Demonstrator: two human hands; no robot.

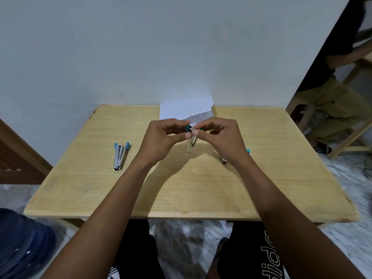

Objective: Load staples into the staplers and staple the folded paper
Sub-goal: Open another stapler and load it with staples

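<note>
Both hands are raised over the middle of the wooden table point(193, 188) and hold a small teal stapler point(191, 144) between them. My left hand point(163, 137) pinches its teal top end. My right hand point(219, 135) pinches the metal part at the same end with thumb and forefinger; whether staples are between its fingers I cannot tell. The stapler's metal body hangs down towards the table. A second stapler point(120, 156) with light-blue ends lies open at the left. The folded white paper point(185, 109) lies at the far edge against the wall.
A small teal staple box point(248, 151) peeks out behind my right wrist, and a small dark object point(224, 161) lies beside it. A person sits on a wooden stool at the far right. A dark blue bag point(22, 244) is on the floor at the lower left.
</note>
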